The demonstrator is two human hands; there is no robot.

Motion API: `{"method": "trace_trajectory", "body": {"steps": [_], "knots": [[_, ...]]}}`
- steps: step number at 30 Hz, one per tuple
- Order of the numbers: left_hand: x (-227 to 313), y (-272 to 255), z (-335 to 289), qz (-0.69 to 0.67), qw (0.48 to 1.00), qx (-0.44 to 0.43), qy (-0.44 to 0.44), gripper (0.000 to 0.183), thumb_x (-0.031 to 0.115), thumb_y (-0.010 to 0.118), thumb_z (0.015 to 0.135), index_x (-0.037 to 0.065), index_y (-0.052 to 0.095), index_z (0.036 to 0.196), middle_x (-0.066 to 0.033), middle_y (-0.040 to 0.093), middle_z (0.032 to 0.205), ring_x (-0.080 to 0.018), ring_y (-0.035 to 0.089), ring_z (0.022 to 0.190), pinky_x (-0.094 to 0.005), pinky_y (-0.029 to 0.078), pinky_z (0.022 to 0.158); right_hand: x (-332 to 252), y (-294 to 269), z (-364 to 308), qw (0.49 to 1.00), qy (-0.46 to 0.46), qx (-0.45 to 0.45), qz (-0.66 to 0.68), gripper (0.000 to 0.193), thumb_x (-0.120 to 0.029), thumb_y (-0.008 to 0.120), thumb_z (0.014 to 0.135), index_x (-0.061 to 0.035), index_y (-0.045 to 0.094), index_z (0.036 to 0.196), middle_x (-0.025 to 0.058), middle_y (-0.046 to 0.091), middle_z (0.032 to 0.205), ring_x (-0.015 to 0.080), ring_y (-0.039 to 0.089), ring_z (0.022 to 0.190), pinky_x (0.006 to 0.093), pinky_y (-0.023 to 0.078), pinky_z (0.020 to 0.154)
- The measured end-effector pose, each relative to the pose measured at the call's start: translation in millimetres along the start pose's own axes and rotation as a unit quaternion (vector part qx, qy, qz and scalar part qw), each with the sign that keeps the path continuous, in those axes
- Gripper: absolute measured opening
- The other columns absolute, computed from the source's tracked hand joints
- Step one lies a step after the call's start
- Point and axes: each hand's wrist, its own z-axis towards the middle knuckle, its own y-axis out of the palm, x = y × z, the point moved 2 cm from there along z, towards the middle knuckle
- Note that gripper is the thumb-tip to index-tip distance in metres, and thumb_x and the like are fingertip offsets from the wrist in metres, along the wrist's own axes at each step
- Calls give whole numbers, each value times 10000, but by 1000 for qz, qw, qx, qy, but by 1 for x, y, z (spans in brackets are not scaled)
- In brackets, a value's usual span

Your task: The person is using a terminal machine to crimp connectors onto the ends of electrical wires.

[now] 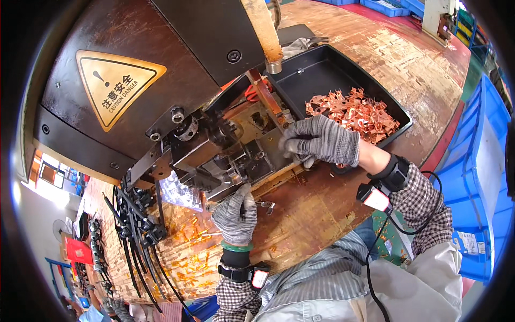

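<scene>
My left hand (235,216), in a grey knitted glove, is at the front of a dark metal press (206,147). Its fingertips are pinched together just below the small metal tooling (230,176); whatever is between them is hidden. Also gloved, my right hand (322,140) is closed at the right end of the press bed, its fingers curled downward. I cannot make out what it grips. Beyond it, a black tray (292,75) holds a heap of copper terminals (354,112). A small metal clip-like piece (267,206) lies beside my left hand.
Black cables with connectors (137,225) lie left of the press, by a clear plastic bag (181,191). Small orange-yellow bits (188,239) litter the worn wooden table (316,214). Blue bins (475,177) stand at the right. Another person's gloved hands (115,307) show at lower left.
</scene>
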Motion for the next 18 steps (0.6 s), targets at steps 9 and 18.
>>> {"method": "trace_trajectory", "body": {"steps": [9,18], "knots": [[-1,0,-2,-5,1000,15,14,166,80,604,738,81,655,895,-98,649,782,-239,618,639,-321,490,618,-27,13,1,729,-115,-11,-675,595,-51,488,753,-108,314,1320,138,590,714,305,587,637,399,469,545],[37,-78,-3,-182,967,169,-63,403,359,663,718,-35,622,787,-80,579,578,-183,545,507,-283,428,506,-18,15,-4,705,-210,-39,-677,216,-97,473,759,-68,562,954,113,611,766,270,602,772,366,491,632]]}}
